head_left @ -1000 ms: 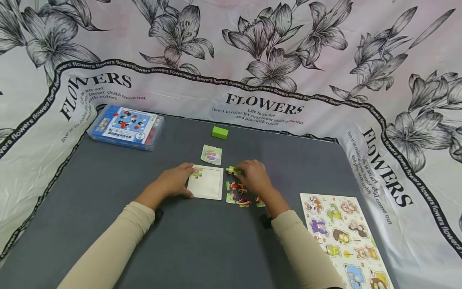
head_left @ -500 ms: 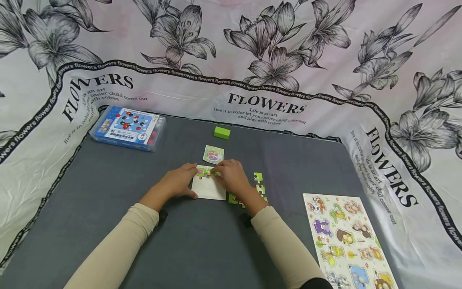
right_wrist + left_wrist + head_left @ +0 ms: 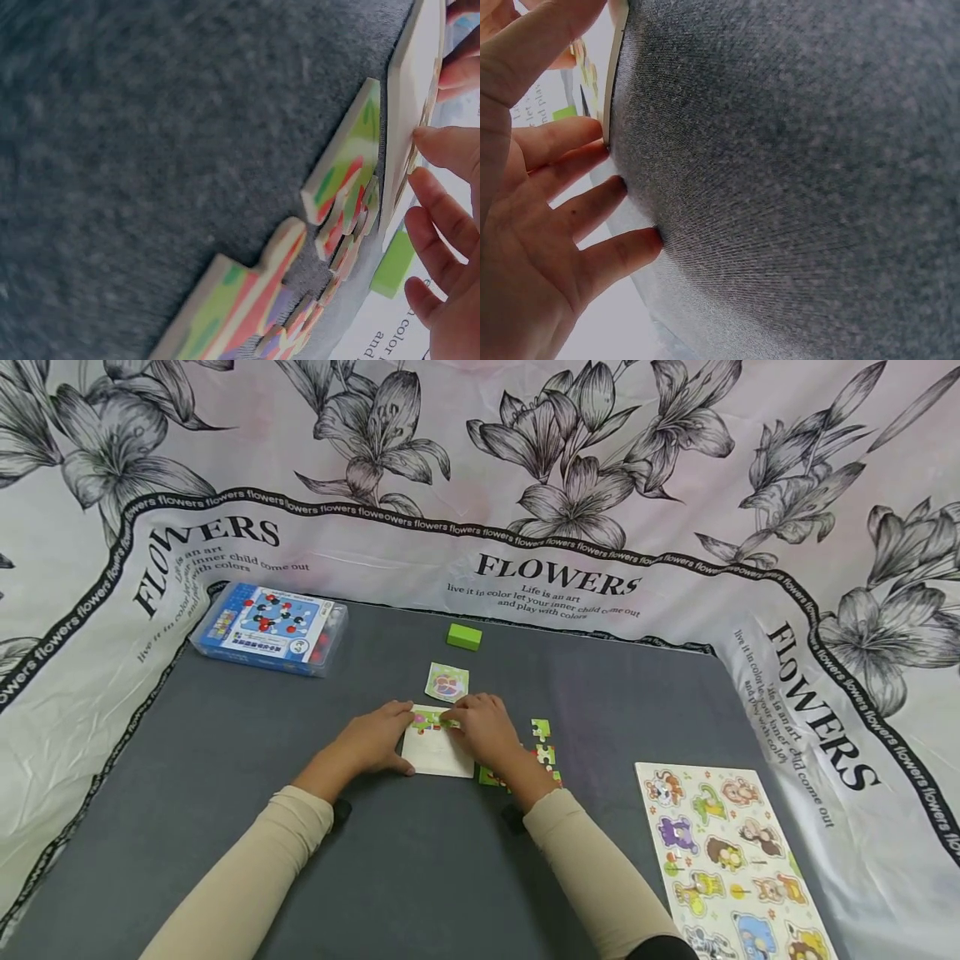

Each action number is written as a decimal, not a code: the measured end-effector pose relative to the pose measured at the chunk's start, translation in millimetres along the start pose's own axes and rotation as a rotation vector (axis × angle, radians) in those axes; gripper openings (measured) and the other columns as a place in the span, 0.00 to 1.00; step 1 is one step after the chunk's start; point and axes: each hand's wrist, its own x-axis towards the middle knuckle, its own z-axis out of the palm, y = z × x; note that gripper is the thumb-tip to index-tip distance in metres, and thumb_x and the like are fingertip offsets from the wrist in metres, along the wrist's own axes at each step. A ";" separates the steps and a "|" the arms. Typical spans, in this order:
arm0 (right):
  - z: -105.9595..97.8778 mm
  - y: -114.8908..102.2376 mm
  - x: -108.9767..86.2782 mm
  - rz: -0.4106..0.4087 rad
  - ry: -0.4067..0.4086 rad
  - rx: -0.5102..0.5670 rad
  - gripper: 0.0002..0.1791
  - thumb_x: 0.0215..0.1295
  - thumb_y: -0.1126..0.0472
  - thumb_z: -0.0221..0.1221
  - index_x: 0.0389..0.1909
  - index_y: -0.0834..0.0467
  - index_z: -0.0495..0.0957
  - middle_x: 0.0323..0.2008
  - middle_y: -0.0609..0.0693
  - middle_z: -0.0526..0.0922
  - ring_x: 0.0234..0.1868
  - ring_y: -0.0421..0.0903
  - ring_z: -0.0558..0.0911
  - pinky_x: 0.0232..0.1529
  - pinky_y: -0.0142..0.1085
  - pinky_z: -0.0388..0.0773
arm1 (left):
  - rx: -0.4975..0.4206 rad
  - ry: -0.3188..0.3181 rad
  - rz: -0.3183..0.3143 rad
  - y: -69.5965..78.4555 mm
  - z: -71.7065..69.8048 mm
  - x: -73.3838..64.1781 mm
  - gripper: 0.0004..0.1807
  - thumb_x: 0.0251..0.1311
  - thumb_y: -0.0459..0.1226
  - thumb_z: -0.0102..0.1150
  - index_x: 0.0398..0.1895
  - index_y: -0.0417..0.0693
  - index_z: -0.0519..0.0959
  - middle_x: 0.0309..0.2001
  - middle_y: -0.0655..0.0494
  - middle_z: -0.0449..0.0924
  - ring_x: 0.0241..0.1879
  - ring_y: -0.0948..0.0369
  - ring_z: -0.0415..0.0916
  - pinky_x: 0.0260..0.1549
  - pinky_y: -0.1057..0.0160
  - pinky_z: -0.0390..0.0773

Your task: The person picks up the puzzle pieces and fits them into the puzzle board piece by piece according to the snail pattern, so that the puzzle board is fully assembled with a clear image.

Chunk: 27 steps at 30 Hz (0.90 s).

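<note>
In the head view my left hand [image 3: 369,745] holds the left edge of a square white puzzle tray [image 3: 431,760], thumb near the front corner and fingers at the back one. Along the tray's back edge lie green and pink puzzle pieces [image 3: 424,719]. My right hand [image 3: 483,731] reaches over the tray's right side, its thumb and forefinger pinching a small green puzzle piece [image 3: 450,722] at the top row; the fingers partly cover it. Loose puzzle pieces [image 3: 349,165] lie on the table right of the tray, some hidden under the right hand in the head view.
Behind the tray are a small picture card [image 3: 447,682] and a green block [image 3: 464,637]. A blue clear-lidded box [image 3: 270,628] sits at the back left. An animal picture board [image 3: 731,860] lies at the right. A flowered cloth [image 3: 555,585] surrounds the grey table [image 3: 420,868].
My right hand has moved left from the loose pieces to the tray, bringing a green puzzle piece to the top row. The left hand stays at the tray's left edge.
</note>
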 end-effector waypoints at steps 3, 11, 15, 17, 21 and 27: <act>-0.6 -0.1 0.2 -0.009 0.003 -0.022 0.12 0.65 0.55 0.63 0.48 0.44 0.85 0.47 0.46 0.83 0.51 0.49 0.77 0.62 0.49 0.66 | 0.002 0.005 -0.003 0.1 1.0 0.4 0.48 0.48 0.53 0.73 0.69 0.39 0.65 0.74 0.45 0.57 0.73 0.46 0.53 0.61 0.40 0.67; -1.7 -6.1 2.7 -0.034 0.000 -0.142 0.11 0.66 0.54 0.61 0.47 0.41 0.86 0.45 0.43 0.84 0.51 0.47 0.78 0.61 0.46 0.67 | -0.002 0.008 0.002 0.4 0.5 1.1 0.48 0.47 0.52 0.74 0.69 0.38 0.66 0.73 0.44 0.57 0.73 0.45 0.53 0.60 0.39 0.68; -2.3 -9.8 2.9 -0.014 -0.012 -0.140 0.11 0.67 0.55 0.60 0.47 0.41 0.86 0.45 0.43 0.83 0.50 0.47 0.78 0.61 0.46 0.67 | -0.008 0.011 0.004 0.6 1.8 0.2 0.48 0.47 0.52 0.74 0.69 0.38 0.66 0.73 0.44 0.57 0.73 0.45 0.53 0.60 0.39 0.68; -5.0 -8.5 2.6 -0.007 -0.044 -0.097 0.12 0.67 0.56 0.60 0.48 0.43 0.85 0.47 0.44 0.83 0.51 0.48 0.77 0.61 0.47 0.67 | -0.003 0.013 0.004 1.8 1.3 1.0 0.48 0.47 0.52 0.74 0.69 0.38 0.66 0.73 0.44 0.58 0.73 0.45 0.53 0.60 0.39 0.68; -11.4 1.4 -2.3 0.000 -0.121 0.033 0.14 0.68 0.57 0.59 0.53 0.46 0.82 0.53 0.48 0.81 0.58 0.52 0.75 0.63 0.52 0.65 | 0.006 0.001 0.005 3.9 3.2 1.9 0.49 0.47 0.52 0.74 0.69 0.37 0.65 0.73 0.44 0.57 0.73 0.45 0.53 0.61 0.39 0.67; -26.7 34.5 -14.7 0.050 -0.047 0.174 0.17 0.67 0.61 0.57 0.56 0.54 0.80 0.56 0.53 0.80 0.62 0.58 0.72 0.65 0.58 0.62 | 0.010 0.014 0.011 2.8 2.3 2.1 0.49 0.47 0.52 0.74 0.69 0.37 0.65 0.73 0.43 0.57 0.73 0.45 0.53 0.62 0.40 0.66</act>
